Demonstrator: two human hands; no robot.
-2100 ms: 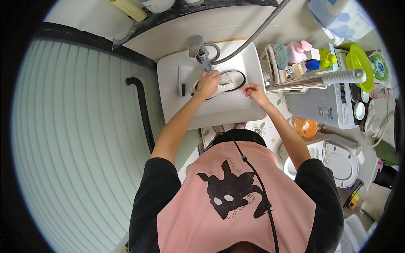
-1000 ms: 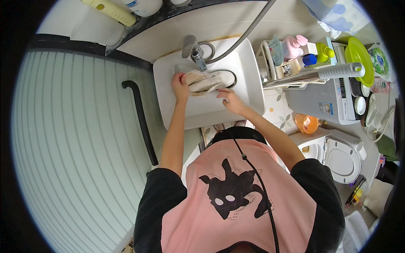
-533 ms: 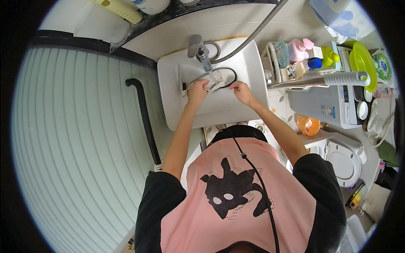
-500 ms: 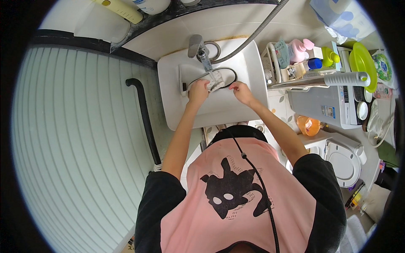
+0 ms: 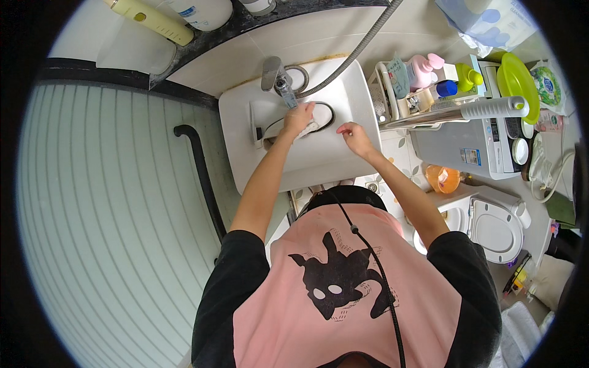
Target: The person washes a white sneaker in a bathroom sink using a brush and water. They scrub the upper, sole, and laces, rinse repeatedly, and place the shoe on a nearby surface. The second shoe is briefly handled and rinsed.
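Observation:
In the white washbasin [image 5: 319, 165] lies a wet-looking white item [image 5: 319, 126] with a dark curved edge; its kind cannot be made out. My left hand [image 5: 299, 118] is on it just below the tap [image 5: 273, 73], fingers bent over its upper part and partly hidden. Clear water seems to run from the spout down to this hand. My right hand [image 5: 357, 138] hovers over the right side of the basin, apart from the item, its fingers curled with nothing visible in them. A slim white object with a dark end [image 5: 253, 119] lies at the basin's left.
A grey flexible hose [image 5: 362, 49] curves behind the basin. To the right stand a rack of bottles with a pink pump bottle [image 5: 422, 70], a grey-handled rod [image 5: 491, 110], a washing machine [image 5: 454, 150] and a toilet [image 5: 496, 224]. A ribbed glass panel [image 5: 110, 202] stands left.
My left hand has moved up the item to right beneath the tap. My right hand has drawn slightly away from the item's dark edge. The whole view has shifted a little.

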